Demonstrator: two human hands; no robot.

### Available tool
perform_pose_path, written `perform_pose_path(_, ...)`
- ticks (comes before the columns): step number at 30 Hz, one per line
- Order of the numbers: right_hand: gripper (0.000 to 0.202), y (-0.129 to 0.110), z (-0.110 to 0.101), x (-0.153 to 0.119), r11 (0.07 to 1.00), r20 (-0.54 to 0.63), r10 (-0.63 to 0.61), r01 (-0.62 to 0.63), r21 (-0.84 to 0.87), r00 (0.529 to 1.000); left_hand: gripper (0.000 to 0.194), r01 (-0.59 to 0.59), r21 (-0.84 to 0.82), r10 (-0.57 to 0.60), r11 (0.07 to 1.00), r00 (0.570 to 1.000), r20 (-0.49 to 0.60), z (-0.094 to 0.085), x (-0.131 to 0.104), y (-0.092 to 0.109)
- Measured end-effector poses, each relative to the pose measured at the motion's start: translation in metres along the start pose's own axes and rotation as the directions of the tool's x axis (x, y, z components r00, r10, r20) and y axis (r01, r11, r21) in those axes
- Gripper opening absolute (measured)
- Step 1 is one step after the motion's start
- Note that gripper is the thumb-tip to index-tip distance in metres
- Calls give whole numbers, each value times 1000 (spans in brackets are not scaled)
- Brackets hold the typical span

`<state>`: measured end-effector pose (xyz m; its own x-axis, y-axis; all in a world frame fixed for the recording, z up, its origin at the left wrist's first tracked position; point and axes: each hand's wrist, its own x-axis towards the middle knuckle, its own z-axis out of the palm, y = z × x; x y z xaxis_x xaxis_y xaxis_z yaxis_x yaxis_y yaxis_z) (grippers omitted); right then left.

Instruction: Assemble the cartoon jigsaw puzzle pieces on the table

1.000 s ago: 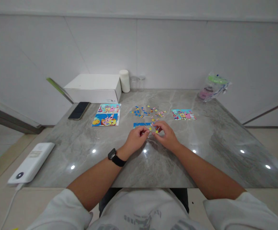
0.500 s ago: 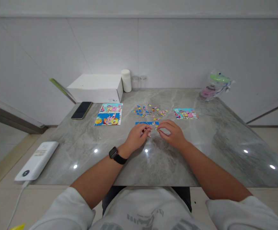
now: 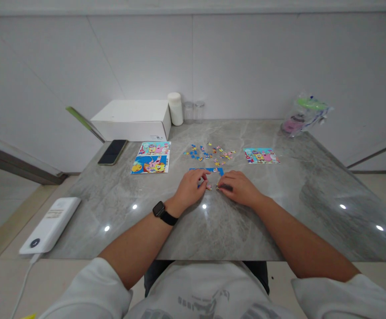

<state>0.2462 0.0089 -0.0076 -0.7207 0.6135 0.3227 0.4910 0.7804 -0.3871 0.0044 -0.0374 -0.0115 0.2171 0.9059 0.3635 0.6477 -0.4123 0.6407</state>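
Observation:
A partly joined jigsaw puzzle (image 3: pixel 209 170) with a blue top edge lies flat between my hands, its middle and left partly covered. My left hand (image 3: pixel 192 185), wearing a black watch (image 3: pixel 159 209) at the wrist, is curled over the puzzle's left side, thumb and fingertips closed on it. At the puzzle's lower right, my right hand (image 3: pixel 238 187) pinches a small puzzle piece (image 3: pixel 217 188) close to the tabletop. Just beyond my hands, loose puzzle pieces (image 3: pixel 207 155) are scattered in blue, yellow and pink.
Cartoon picture cards (image 3: pixel 150 164) lie to the left, another picture card (image 3: pixel 262 156) to the right. A phone (image 3: pixel 113 152), white box (image 3: pixel 131 120), white bottle (image 3: pixel 175 109), two glass jars (image 3: pixel 193 112), bagged cup (image 3: pixel 295 124) and white power bank (image 3: pixel 50 226) surround the workspace.
My right hand has lowered slightly toward me with the piece, its fingers now closer together. The left hand has hardly moved. The whole view has shifted slightly.

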Motion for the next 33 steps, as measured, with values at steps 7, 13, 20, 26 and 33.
perform_pose_path(7, 10, 1, 0, -2, 998, 27, 26, -24, -64, 999, 29, 65, -43, -67, 997, 997, -42, 0, 2, -6)
perform_pose_path(13, 11, 1, 1, -2, 997, 18, 19, -18, -72, 1000, 26, 93, -57, -95, 994, 995, -40, -1, 3, -7)
perform_pose_path(20, 14, 0, 0, -1, 999, -2, 22, -22, -43, 1000, 24, 118, -94, -124, 989, 990, -63, -3, 4, -4)
perform_pose_path(26, 16, 12, -2, 0, 991, -154, 127, -120, 57, 980, 69, 158, -269, -178, 950, 983, -53, -7, 0, -4)
perform_pose_path(33, 33, 18, 9, 8, 953, -225, 271, -228, 200, 936, 83, 177, -384, -241, 906, 962, -127, -17, -2, 2)
